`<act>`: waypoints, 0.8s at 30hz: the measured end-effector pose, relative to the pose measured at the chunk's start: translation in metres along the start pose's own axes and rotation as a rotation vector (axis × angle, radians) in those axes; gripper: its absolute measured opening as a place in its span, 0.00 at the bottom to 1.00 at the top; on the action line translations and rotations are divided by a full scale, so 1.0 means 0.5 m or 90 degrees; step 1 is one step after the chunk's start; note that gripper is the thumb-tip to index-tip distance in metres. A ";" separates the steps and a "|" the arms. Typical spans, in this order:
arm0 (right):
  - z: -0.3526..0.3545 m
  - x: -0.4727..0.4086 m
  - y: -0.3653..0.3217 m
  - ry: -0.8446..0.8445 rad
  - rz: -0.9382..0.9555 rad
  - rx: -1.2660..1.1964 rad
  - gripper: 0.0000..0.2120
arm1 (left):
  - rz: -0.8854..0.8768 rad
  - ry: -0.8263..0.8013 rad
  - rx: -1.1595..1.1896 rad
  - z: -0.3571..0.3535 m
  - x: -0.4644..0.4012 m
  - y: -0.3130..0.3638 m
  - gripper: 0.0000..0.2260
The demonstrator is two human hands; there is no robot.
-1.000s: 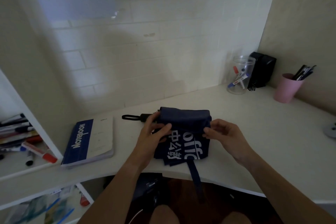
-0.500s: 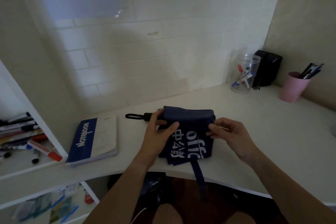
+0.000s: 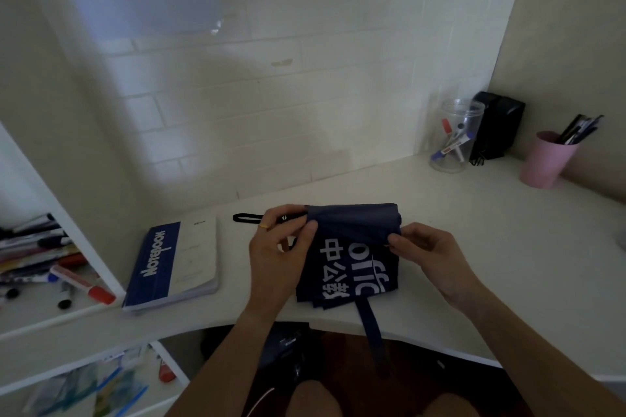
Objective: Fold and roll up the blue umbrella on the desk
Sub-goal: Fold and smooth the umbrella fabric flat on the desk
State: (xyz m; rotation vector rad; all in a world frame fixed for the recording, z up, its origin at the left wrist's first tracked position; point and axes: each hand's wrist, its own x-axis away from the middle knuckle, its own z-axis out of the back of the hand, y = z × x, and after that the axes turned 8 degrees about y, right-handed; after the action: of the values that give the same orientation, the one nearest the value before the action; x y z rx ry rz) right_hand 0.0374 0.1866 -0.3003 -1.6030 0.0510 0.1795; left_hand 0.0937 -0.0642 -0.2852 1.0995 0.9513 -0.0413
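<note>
The blue umbrella (image 3: pixel 355 247) lies collapsed on the white desk (image 3: pixel 508 247), its navy cloth with white lettering spread flat toward me. My left hand (image 3: pixel 281 257) grips its left end near the black handle, whose wrist loop (image 3: pixel 247 218) sticks out to the left. My right hand (image 3: pixel 423 250) pinches the cloth at the right end of the rolled top edge. The closing strap (image 3: pixel 372 328) hangs down over the desk's front edge.
A blue and white notebook (image 3: pixel 172 264) lies left of the umbrella. At the back right stand a clear jar of markers (image 3: pixel 455 135), a black box (image 3: pixel 498 125) and a pink pen cup (image 3: pixel 545 162). Shelves with markers (image 3: pixel 50 264) sit on the left.
Both hands keep their hold at the umbrella's ends, fingers shifting slightly on the cloth. The view has shifted a little; the umbrella stays in place.
</note>
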 end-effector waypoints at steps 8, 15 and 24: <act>0.006 0.013 -0.008 -0.021 -0.036 0.019 0.12 | 0.250 -0.033 0.169 0.002 0.014 -0.001 0.09; 0.015 0.015 -0.018 0.024 -0.047 -0.017 0.07 | 0.229 -0.071 0.162 0.011 0.023 0.001 0.10; -0.002 0.032 -0.018 -0.034 -0.125 -0.090 0.12 | 0.389 -0.165 0.150 0.019 0.023 -0.016 0.15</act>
State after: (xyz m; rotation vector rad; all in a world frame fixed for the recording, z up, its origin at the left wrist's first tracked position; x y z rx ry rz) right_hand 0.0547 0.1873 -0.2938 -1.7318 -0.1629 0.0736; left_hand 0.1034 -0.0708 -0.2975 1.5249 0.3569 0.2039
